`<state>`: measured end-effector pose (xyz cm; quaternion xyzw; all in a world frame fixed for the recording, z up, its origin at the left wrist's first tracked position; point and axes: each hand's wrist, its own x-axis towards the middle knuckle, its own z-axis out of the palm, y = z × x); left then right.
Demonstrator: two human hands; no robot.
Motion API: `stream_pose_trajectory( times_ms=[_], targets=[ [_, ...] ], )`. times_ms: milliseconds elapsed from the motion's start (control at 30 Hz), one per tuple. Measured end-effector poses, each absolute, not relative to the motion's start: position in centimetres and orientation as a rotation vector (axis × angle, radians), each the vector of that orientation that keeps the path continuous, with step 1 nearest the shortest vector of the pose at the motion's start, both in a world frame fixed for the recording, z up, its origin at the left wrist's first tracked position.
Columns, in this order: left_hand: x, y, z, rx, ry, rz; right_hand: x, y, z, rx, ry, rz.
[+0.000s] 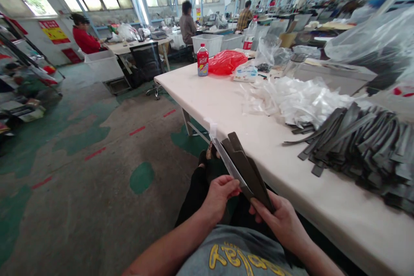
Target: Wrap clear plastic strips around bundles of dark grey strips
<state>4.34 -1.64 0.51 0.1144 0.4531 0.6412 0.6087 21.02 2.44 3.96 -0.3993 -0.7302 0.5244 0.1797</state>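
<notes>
My right hand [280, 220] is closed around the lower ends of several flat dark grey strips [247, 168] that fan upward over my lap. My left hand [221, 194] pinches a narrow clear plastic sleeve [226, 159] lying against the left side of those strips. Both hands sit just off the near edge of a long white table [226, 103]. On the table to the right lies a large heap of the same dark strips [362, 146], and beside it a pile of clear plastic sleeves [297, 99].
Farther along the table stand a red-labelled bottle [202, 60], a red plastic bag [226, 61] and clear bags [371, 43]. People sit at other tables at the back. Shelving [19, 77] lines the left wall. Open concrete floor [90, 159] lies to my left.
</notes>
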Motion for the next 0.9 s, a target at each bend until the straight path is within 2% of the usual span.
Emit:
stream_pose_trajectory(
  times_ms=[100, 267, 467, 667, 900],
  targets=[
    [4.4, -1.1, 1.0, 0.411, 1.013, 1.424, 20.9, 2.9, 3.8, -1.104, -2.037, 1.464],
    [2.8, 0.7, 2.0, 0.351, 1.023, 1.707, 20.7, 2.8, 3.3, -1.073, -2.071, 1.463],
    [6.1, -0.5, 1.2, 0.465, 0.944, 1.428, 20.4, 3.5, 3.2, -1.060, -2.079, 1.384],
    [2.6, 2.0, 2.7, 0.384, 1.001, 1.802, 21.5, 3.4, 2.3, -1.065, -2.104, 1.400],
    [7.2, 0.0, 1.3, 0.415, 0.916, 1.478, 21.4, 3.8, 2.5, -1.048, -2.067, 1.389]
  ],
)
